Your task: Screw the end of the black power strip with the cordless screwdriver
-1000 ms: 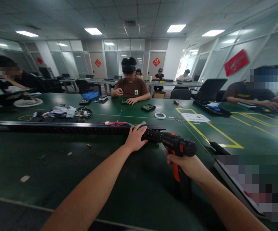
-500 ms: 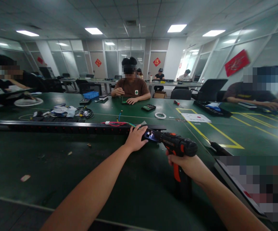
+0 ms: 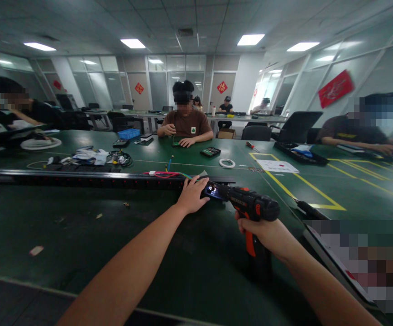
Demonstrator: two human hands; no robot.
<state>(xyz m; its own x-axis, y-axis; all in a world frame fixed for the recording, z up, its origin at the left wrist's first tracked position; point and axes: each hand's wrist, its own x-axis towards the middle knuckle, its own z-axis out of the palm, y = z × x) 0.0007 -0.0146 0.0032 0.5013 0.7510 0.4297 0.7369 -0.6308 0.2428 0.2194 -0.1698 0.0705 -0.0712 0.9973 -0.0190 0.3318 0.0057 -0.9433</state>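
A long black power strip, with a row of small red marks along its side, lies across the green table. My left hand is closed over its right end, thumb on the near side and fingers over the top. Beside the thumb is a glossy panel with lit digits. My right hand is wrapped round the handle of a black and orange cordless drill. The drill points left, its front end against the panel's right edge; its tip is hidden. Red, green and yellow wires lie behind the strip.
Beyond the strip are a white ring-shaped roll, a green circuit board, a screwdriver and a bundle of cables. A black tool lies at right. Co-workers sit opposite and at both sides.
Almost nothing differs. Both hands, the drill and the power strip keep their places; the view shifts very slightly.
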